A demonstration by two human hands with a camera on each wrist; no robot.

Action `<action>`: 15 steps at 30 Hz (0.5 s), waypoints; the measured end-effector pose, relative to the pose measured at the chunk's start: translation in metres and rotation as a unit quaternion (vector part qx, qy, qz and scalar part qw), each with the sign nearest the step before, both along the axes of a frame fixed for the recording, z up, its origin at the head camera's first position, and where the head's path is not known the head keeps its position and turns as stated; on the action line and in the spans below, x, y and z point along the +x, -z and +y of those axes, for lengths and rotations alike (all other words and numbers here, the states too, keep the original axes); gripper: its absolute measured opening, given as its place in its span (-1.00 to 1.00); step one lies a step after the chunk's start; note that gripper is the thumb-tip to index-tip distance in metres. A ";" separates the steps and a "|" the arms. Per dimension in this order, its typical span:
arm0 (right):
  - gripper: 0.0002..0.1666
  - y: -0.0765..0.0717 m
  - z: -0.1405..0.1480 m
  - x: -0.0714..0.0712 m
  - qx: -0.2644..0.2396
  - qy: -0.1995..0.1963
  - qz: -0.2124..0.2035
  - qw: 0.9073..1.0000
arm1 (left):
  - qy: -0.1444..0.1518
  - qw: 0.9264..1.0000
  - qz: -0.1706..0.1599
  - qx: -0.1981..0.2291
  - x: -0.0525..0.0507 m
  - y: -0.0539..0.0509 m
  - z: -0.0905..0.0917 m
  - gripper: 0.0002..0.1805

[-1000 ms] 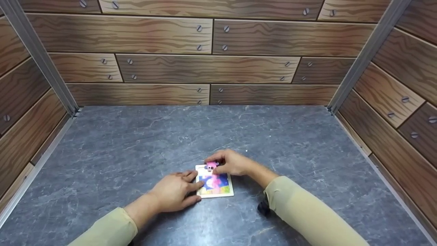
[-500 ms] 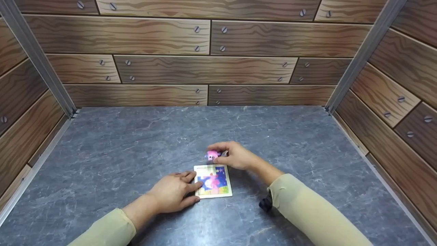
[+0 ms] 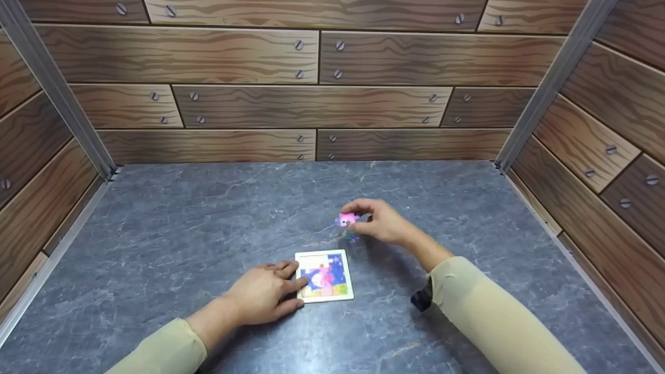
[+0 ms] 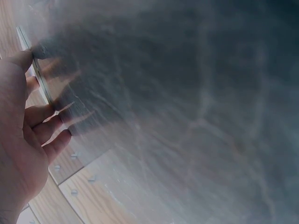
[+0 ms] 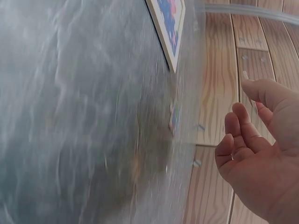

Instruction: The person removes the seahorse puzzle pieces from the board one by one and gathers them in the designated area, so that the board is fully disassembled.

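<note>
A small puzzle board with a pale frame [image 3: 349,283] lies flat; its picture is blue, pink and yellow, with a pale bare area at upper left. Spread fingers of the left hand [image 3: 262,293] rest on its left edge, also seen in the left wrist view, where the hand [image 4: 23,135] touches the board's thin side. Behind the board, the right hand [image 3: 383,222] pinches a pink piece [image 3: 346,219] with an eye printed on it, raised above the table. Another coloured piece [image 3: 351,236] lies on the table below that hand; the right wrist view shows this piece [image 5: 174,119] near the board's corner.
The grey marbled table [image 3: 208,208] is bounded by wood-patterned walls [image 3: 249,106] at the back and both sides, with metal posts [image 3: 550,88] at the rear corners. A black object [image 3: 422,298] is at the right wrist.
The right hand has carried the pink piece from over the board's top edge backward and to the right. The coloured piece on the table has come into view. The left hand stays on the board.
</note>
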State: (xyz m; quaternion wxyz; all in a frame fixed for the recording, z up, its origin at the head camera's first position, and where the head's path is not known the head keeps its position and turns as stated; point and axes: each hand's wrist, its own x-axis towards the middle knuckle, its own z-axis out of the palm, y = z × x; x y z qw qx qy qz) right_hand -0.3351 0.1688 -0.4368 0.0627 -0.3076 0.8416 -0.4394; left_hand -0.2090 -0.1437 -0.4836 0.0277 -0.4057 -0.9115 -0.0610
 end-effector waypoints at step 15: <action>-0.57 0.012 0.039 -0.012 0.017 0.053 0.001 0.998 | -0.002 1.000 -0.007 0.007 0.001 0.001 0.000 -0.43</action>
